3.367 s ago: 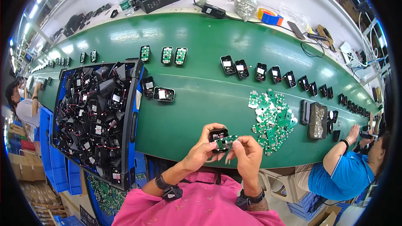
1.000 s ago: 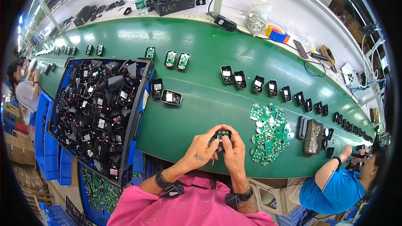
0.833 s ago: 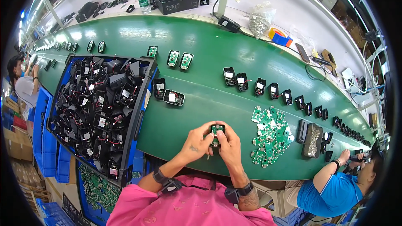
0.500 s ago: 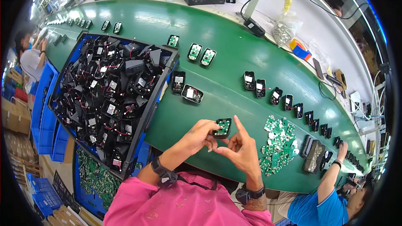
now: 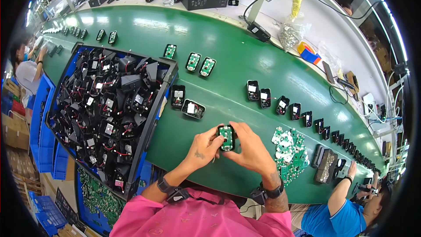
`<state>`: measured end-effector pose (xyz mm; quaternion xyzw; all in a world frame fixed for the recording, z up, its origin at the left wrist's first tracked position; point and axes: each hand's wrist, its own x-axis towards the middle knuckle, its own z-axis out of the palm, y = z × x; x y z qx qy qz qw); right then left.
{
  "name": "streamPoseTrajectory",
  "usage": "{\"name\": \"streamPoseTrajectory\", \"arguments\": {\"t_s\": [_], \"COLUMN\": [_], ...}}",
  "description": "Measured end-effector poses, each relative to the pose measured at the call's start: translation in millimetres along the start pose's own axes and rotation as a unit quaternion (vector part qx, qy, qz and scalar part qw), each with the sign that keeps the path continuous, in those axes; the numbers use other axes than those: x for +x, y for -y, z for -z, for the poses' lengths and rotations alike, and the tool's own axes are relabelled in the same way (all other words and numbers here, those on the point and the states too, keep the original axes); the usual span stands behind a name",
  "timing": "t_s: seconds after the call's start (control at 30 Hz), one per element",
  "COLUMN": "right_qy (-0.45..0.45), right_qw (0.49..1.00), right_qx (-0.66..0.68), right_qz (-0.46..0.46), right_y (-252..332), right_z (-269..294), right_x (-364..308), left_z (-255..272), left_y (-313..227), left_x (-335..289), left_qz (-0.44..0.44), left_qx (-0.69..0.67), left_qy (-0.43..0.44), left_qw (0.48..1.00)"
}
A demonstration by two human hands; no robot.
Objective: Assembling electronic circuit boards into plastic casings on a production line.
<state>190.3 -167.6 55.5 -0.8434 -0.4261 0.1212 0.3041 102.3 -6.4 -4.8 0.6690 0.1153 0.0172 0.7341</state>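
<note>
Both hands meet over the near edge of the green table (image 5: pixel 228 61). The left hand (image 5: pixel 202 144) and the right hand (image 5: pixel 251 150) together pinch a small black case (image 5: pixel 226 137) with a green circuit board seated in its open face. The left hand's fingers close on the case's 9 o'clock side; the right hand's thumb and fingers close on its 3 o'clock side and top. Neither hand is spread.

Handling judgement: the case appears light and rigid, with a hard, fairly smooth plastic shell. The board looks thin and probably fragile at its soldered parts. The outer side walls are the safest grip; pressure on the board face should stay light.

At 3 o'clock of the hands lies a pile of loose green boards (image 5: pixel 290 154). At 9 to 10 o'clock stands a blue bin (image 5: pixel 151 123) filled with black cases and red wires. At 11 o'clock, two open cases (image 5: pixel 186 102) lie on the table. A row of cases (image 5: pixel 280 104) runs from 1 toward 3 o'clock. Another person's arm (image 5: pixel 341 190) reaches in at 4 o'clock.
</note>
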Motion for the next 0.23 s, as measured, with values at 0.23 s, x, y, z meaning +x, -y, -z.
{"name": "streamPoseTrajectory", "arguments": {"t_s": [0.23], "right_qy": [-0.149], "right_qw": [0.985], "right_qx": [-0.080], "right_qz": [-0.046], "right_y": [-69], "right_z": [-4], "right_x": [111], "left_z": [11], "left_y": [37], "left_x": [-2], "left_qz": [-0.019], "left_qx": [0.150], "left_qy": [0.009], "left_qw": [0.988]}}
